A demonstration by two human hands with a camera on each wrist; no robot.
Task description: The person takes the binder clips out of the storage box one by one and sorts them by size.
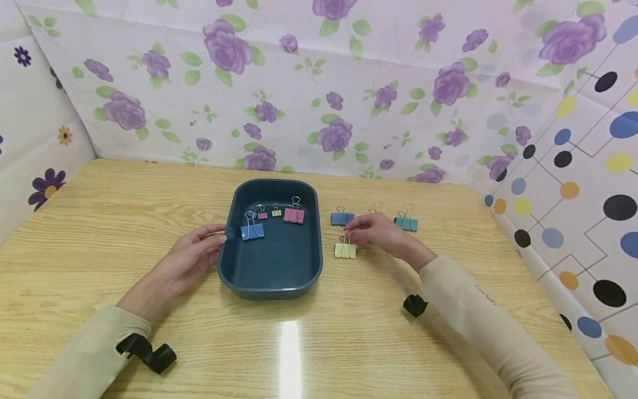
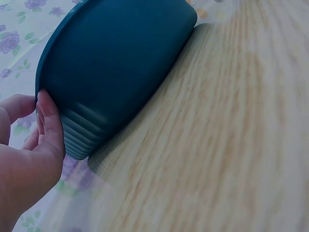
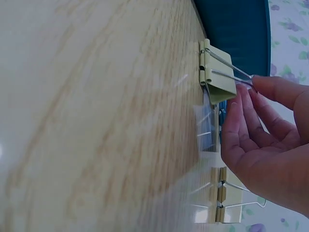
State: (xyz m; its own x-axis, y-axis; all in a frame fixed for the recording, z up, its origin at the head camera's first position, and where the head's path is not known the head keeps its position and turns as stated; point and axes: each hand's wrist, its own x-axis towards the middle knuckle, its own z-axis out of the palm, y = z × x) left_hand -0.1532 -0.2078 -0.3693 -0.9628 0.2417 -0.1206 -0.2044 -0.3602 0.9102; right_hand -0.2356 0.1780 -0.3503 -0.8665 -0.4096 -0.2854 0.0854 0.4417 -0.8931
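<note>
On the tabletop stands a dark teal tray [image 1: 271, 295]. My left hand [image 1: 191, 257] holds its left rim, and fingers [image 2: 50, 121] lie against the outer wall. Inside the tray are a blue binder clip [image 1: 252, 231], a pink binder clip [image 1: 294, 215] and several small clips [image 1: 262, 215] near the far end. To the right of the tray, my right hand [image 1: 381, 235] pinches the wire handles of a yellow binder clip [image 1: 345, 250]. In the right wrist view, the yellow clip [image 3: 217, 72] hangs from thumb and fingertip, close over the table.
Beyond my right hand lie a blue binder clip [image 1: 342, 218] and a teal binder clip [image 1: 406, 223]. Between them, wire handles [image 1: 376, 207] stick up from a clip hidden by the hand. A flowered cloth [image 1: 299, 111] rises behind the table, a dotted one [image 1: 573, 194] at right.
</note>
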